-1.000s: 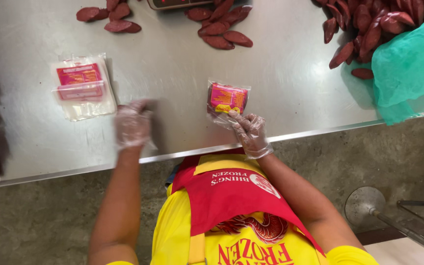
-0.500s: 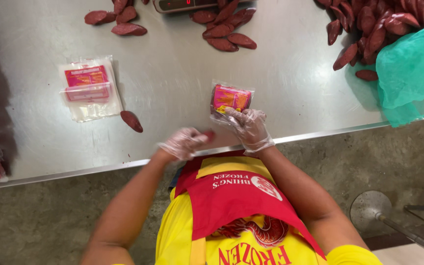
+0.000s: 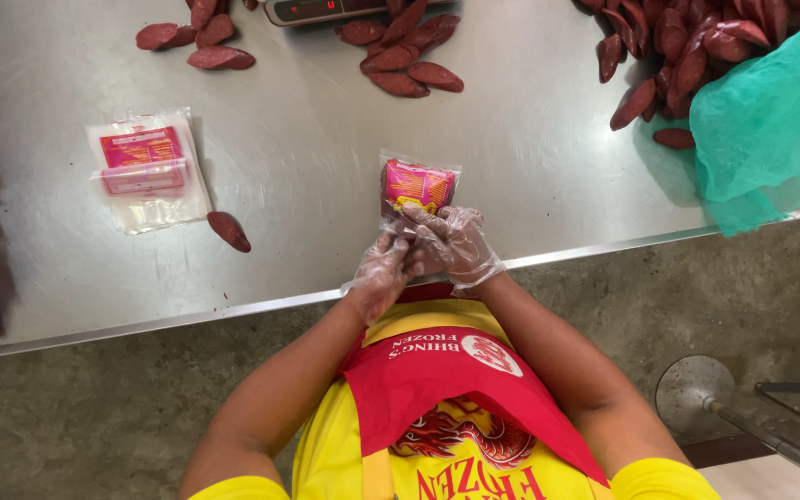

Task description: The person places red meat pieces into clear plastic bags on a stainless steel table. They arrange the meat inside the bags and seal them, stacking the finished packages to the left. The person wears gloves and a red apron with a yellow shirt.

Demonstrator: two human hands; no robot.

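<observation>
A small clear plastic packet (image 3: pixel 417 185) with a pink and yellow label and dark red sausage inside stands near the front edge of the steel table (image 3: pixel 326 120). My right hand (image 3: pixel 456 243), in a clear plastic glove, grips its lower end. My left hand (image 3: pixel 380 274), also gloved, has closed in beside the right and holds the packet's lower left corner. One loose dark red sausage (image 3: pixel 229 231) lies on the table to the left of my hands.
A stack of empty labelled plastic packets (image 3: pixel 145 169) lies at the left. Loose sausages sit in piles at the back left (image 3: pixel 196 42), back middle (image 3: pixel 405 56) and back right (image 3: pixel 687 42). A green mesh cloth (image 3: pixel 770 120) covers the right end. A scale (image 3: pixel 317 9) stands at the back.
My left hand left a sausage on the table at the left, then moved right to join the right hand on the packet. The right hand has kept hold of the packet.
</observation>
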